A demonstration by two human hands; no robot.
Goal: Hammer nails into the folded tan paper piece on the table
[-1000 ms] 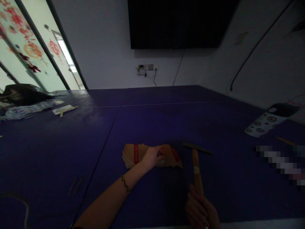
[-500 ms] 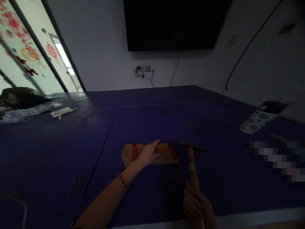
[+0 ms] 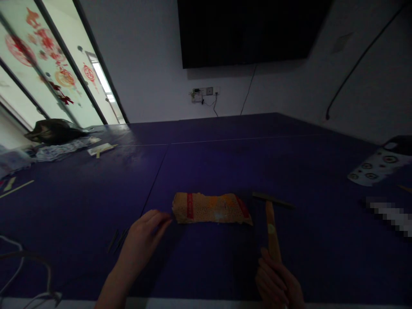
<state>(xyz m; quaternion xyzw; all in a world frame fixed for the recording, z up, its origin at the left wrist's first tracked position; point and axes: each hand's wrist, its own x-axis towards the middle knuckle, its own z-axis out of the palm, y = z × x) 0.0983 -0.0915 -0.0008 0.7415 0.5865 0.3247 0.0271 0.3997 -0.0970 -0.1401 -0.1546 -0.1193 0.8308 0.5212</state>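
Note:
My right hand [image 3: 277,279] is wrapped round the wooden handle of a hammer [image 3: 272,229]. The hammer's narrow dark metal head points up and away from me, just right of a long packet [image 3: 209,209]. That packet, tan and speckled with red bands, lies flat on the purple-blue surface. By its left end hovers my left hand [image 3: 144,236], fingers loosely bent and thumb slightly apart, with nothing visible in it. Several thin dark rods [image 3: 117,241], too blurred to name, lie partly hidden beside the left hand.
A patterned white cylinder [image 3: 373,167] lies at the right. White cables [image 3: 48,274] curl at the lower left. Far left are a dark bag [image 3: 56,131], crumpled plastic [image 3: 61,149] and a small white pad [image 3: 100,149]. Beyond the table hangs a large black screen [image 3: 251,34].
My left hand has come off the packet and moved left and toward me. The right hand still holds the hammer. The camera view has turned slightly left.

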